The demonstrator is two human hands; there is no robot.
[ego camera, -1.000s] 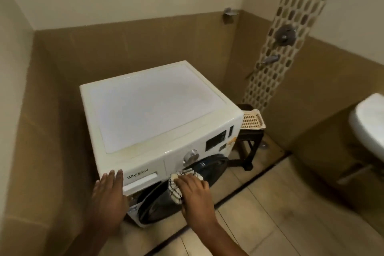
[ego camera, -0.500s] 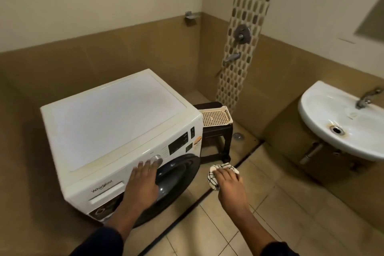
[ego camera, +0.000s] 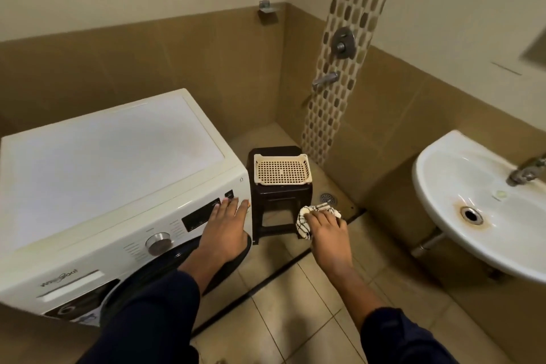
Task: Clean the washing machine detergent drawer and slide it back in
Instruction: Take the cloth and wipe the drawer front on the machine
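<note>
at the right end of the control panel of the white front-loading washing machine (ego camera: 118, 162), the left hand (ego camera: 224, 230) lies flat, fingers straight and slightly spread, fingertips touching the panel beside the dark display (ego camera: 204, 216); it holds nothing. the right hand (ego camera: 328, 233) is off the machine, in front of the dark brown plastic stool (ego camera: 280, 201), its fingers curled round a bunched white cloth with black check lines (ego camera: 304, 224). the white detergent drawer (ego camera: 74, 284) sits at the opposite, left end of the front, by the brand lettering, and appears flush with the panel, fully home. its inside is not visible, so its cleanliness cannot be confirmed. the silver dial (ego camera: 159, 243) and the display lie between the left hand and the drawer. a beige perforated plastic tray (ego camera: 282, 170) rests on the stool, and a white wall-hung basin (ego camera: 472, 201) stands well apart to the right. assessment: with the drawer seated and both hands away from it, the task is either at its close or not begun; which cannot be told. if cleaning is outstanding, the next move calls for the free left hand to cross to the drawer front and draw it straight out, with the cloth brought in after.
</note>
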